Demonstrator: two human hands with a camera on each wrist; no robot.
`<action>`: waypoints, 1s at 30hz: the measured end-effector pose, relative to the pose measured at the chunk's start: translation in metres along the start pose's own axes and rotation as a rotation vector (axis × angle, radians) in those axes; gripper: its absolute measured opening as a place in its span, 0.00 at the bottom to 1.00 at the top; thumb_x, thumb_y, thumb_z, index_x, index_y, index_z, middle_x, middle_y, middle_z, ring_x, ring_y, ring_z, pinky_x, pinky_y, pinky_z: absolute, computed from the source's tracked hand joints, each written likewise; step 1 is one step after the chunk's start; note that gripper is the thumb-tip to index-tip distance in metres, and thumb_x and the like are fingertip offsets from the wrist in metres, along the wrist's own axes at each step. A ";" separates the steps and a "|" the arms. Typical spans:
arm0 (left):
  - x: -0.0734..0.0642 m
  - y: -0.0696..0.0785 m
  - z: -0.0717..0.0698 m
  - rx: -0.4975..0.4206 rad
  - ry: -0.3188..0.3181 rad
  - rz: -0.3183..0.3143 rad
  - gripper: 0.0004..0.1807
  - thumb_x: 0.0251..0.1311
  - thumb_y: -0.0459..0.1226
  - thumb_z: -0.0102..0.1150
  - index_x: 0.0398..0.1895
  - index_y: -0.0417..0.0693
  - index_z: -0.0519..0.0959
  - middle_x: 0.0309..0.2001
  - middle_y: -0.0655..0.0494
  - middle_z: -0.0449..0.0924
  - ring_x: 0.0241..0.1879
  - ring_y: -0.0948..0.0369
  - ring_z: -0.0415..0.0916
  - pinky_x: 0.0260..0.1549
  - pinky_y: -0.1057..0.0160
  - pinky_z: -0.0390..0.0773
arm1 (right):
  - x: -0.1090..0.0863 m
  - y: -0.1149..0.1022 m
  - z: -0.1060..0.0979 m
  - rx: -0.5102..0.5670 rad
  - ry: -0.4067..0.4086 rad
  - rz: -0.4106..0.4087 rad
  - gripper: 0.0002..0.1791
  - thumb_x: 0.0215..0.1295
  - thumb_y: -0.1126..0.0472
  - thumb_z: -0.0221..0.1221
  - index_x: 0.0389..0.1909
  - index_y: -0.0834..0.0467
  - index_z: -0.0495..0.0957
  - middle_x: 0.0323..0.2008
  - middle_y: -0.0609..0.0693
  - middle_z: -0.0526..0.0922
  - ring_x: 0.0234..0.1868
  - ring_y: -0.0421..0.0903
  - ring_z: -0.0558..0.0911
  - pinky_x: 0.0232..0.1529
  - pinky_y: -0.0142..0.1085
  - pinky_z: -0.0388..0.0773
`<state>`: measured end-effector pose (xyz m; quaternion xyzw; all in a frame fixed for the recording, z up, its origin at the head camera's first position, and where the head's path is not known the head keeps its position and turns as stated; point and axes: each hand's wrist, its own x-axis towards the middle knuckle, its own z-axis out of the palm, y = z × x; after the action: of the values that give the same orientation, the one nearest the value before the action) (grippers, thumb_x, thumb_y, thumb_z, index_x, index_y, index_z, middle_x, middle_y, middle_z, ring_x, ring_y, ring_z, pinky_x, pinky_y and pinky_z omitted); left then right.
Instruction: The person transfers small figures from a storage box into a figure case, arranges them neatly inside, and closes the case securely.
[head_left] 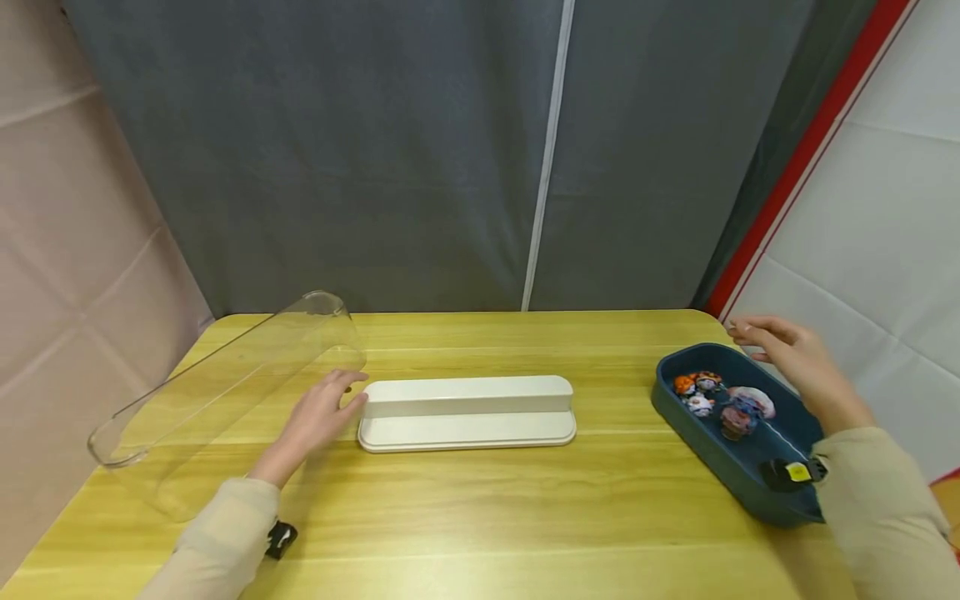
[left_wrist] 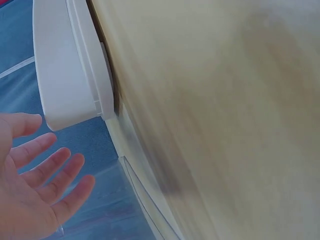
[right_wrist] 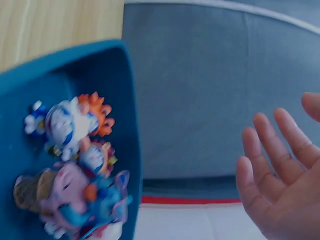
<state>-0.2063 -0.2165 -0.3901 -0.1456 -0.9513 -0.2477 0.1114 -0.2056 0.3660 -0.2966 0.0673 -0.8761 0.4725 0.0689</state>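
Note:
My left hand (head_left: 321, 414) hovers at the left end of a white stepped base (head_left: 468, 429), fingers spread and holding nothing. In the left wrist view its fingers (left_wrist: 62, 180) are apart from the base's end (left_wrist: 75, 65). Beside that hand, on the left, lies a clear plastic cover (head_left: 225, 392). My right hand (head_left: 802, 362) is raised over the far right edge of a dark blue bin (head_left: 701, 450), with nothing in it. Several small toy figurines (head_left: 738, 412) lie together inside the bin; the right wrist view shows orange, white, pink and blue ones (right_wrist: 70, 187).
Everything stands on a light wooden table (head_left: 480, 517). A grey curtain (head_left: 375, 167) hangs behind it. Pale panels flank both sides, the right one (head_left: 885, 233) edged in red. Black straps with small devices sit on both wrists.

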 end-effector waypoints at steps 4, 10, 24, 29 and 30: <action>0.000 -0.002 0.001 0.006 0.001 0.001 0.17 0.58 0.37 0.53 0.49 0.40 0.73 0.49 0.41 0.70 0.44 0.45 0.70 0.39 0.45 0.69 | -0.005 0.005 -0.002 -0.024 -0.012 0.042 0.22 0.65 0.50 0.47 0.54 0.59 0.68 0.38 0.31 0.73 0.38 0.27 0.73 0.33 0.21 0.71; 0.000 -0.002 0.002 0.002 -0.003 -0.004 0.14 0.57 0.37 0.53 0.44 0.40 0.76 0.48 0.42 0.70 0.45 0.45 0.69 0.40 0.45 0.69 | -0.010 0.016 -0.007 -0.010 -0.052 0.037 0.09 0.65 0.54 0.48 0.45 0.44 0.71 0.36 0.29 0.74 0.35 0.26 0.73 0.31 0.21 0.71; 0.000 -0.002 0.002 0.013 0.002 0.001 0.12 0.58 0.37 0.53 0.43 0.41 0.76 0.47 0.42 0.71 0.45 0.44 0.69 0.40 0.44 0.68 | -0.016 0.041 -0.011 -0.174 -0.239 0.145 0.21 0.63 0.53 0.52 0.51 0.62 0.68 0.42 0.43 0.74 0.37 0.31 0.73 0.35 0.38 0.75; 0.000 0.000 0.002 0.014 0.000 -0.002 0.12 0.58 0.37 0.53 0.43 0.40 0.76 0.48 0.41 0.71 0.46 0.43 0.68 0.41 0.44 0.68 | -0.017 0.045 -0.010 -0.218 -0.260 0.179 0.27 0.62 0.51 0.53 0.54 0.67 0.66 0.44 0.54 0.76 0.36 0.38 0.74 0.35 0.37 0.75; 0.000 0.000 0.002 0.016 0.000 -0.002 0.12 0.58 0.37 0.53 0.43 0.40 0.76 0.48 0.41 0.71 0.46 0.43 0.68 0.41 0.44 0.68 | -0.017 0.045 -0.011 -0.226 -0.269 0.181 0.28 0.62 0.51 0.53 0.54 0.68 0.65 0.45 0.56 0.75 0.36 0.38 0.74 0.35 0.36 0.75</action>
<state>-0.2065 -0.2159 -0.3918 -0.1438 -0.9534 -0.2401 0.1122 -0.1970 0.4005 -0.3311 0.0426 -0.9273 0.3621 -0.0846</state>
